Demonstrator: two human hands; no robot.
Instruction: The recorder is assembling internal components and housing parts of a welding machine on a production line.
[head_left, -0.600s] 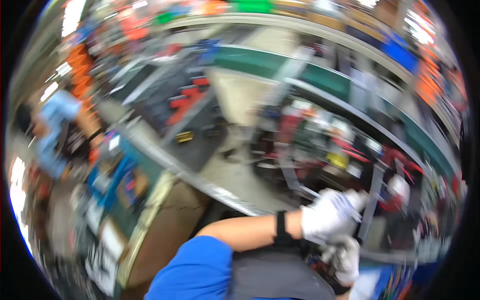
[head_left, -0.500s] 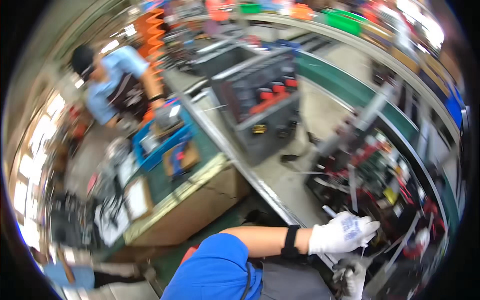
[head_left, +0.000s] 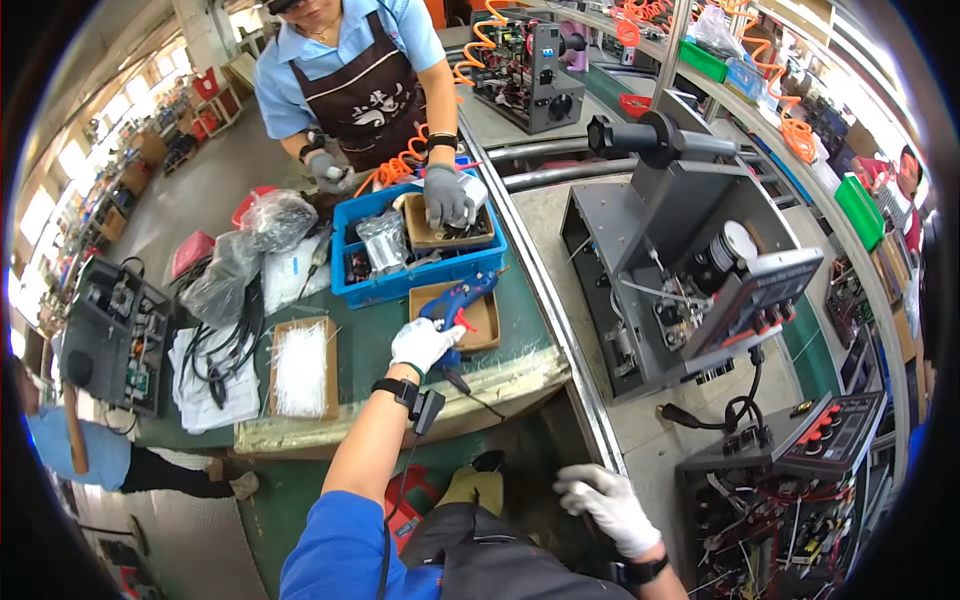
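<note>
My left hand (head_left: 422,345), in a white glove, reaches across the bench edge. Its fingers are closed around the handle of a blue pistol-shaped tool (head_left: 468,296) with a red trigger and a trailing cord. That tool lies over a shallow cardboard box (head_left: 484,326). Just beyond stands a blue bin (head_left: 385,288) with bagged parts and a smaller carton in it. My right hand (head_left: 608,508), also white-gloved, hovers low beside the metal rail, fingers loosely bent and apart. I make out nothing held in it, though its palm side is partly hidden.
Across the bench a co-worker's grey-gloved hand (head_left: 447,197) reaches into the bin. A carton of thin white strips (head_left: 303,369) lies to the left. An open grey machine housing (head_left: 625,300) stands right of the metal rail (head_left: 550,285), with another opened machine (head_left: 790,490) nearer.
My view has swung left. My left hand has moved from the opened machine at the right to the blue tool on the bench. My right hand now hangs low near the rail.
</note>
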